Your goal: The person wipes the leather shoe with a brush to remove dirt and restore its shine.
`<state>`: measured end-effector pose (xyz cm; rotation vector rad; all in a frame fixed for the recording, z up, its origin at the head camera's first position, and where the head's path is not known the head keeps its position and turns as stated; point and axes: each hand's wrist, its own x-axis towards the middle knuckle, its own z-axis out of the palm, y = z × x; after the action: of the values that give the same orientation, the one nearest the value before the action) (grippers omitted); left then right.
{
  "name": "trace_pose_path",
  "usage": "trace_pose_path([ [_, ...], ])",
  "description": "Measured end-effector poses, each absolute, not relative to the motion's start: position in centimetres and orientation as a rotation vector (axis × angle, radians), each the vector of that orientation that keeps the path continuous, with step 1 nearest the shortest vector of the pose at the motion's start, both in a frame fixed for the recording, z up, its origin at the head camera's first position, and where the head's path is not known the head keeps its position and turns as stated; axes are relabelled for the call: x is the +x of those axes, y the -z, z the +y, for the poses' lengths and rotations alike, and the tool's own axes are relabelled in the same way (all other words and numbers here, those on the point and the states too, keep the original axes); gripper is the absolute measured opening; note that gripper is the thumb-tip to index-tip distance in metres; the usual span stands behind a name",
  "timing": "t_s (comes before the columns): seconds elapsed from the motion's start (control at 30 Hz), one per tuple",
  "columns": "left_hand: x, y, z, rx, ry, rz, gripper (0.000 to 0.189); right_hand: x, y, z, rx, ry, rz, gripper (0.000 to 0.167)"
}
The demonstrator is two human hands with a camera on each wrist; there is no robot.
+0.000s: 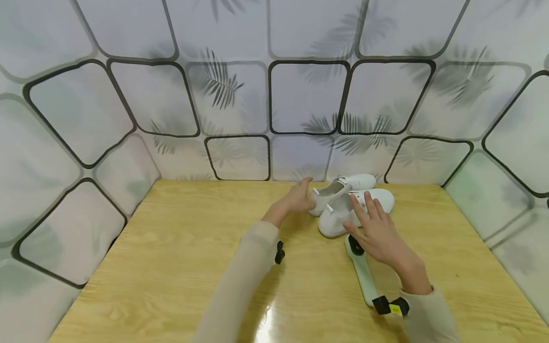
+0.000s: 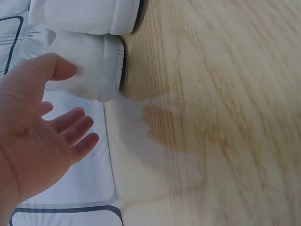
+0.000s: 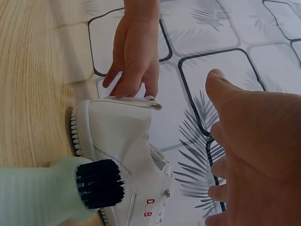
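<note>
Two white shoes stand side by side at the back right of the table, the nearer shoe (image 1: 332, 221) partly overlapping the farther shoe (image 1: 360, 181) in the head view. At the heel of the farther one is my left hand (image 1: 297, 197), its fingers loosely spread; its thumb lies against or just before the heel (image 2: 87, 68) in the left wrist view. My right hand (image 1: 379, 233) hovers by the nearer shoe, fingers spread and holding nothing. Below it lies a scrub brush (image 1: 363, 276) with a pale green handle and black bristles (image 3: 99, 183). Red letters mark the nearer shoe's side (image 3: 122, 122).
The wooden table (image 1: 171, 257) extends left and forward of the shoes. Behind it rises a pale wall covering (image 1: 309, 95) with dark outlined shapes and leaf prints, and similar panels flank both sides. Small black devices (image 1: 390, 306) sit at my wrists.
</note>
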<state>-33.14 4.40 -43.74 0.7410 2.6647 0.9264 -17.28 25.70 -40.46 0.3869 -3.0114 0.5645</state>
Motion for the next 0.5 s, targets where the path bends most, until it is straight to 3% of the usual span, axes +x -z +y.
trace_pose_path([
  [0.5, -32.8, 45.3, 5.9, 0.65, -0.926, 2.729, 0.09, -17.0, 40.2, 26.1, 0.404, -0.589, -3.065, 0.075],
])
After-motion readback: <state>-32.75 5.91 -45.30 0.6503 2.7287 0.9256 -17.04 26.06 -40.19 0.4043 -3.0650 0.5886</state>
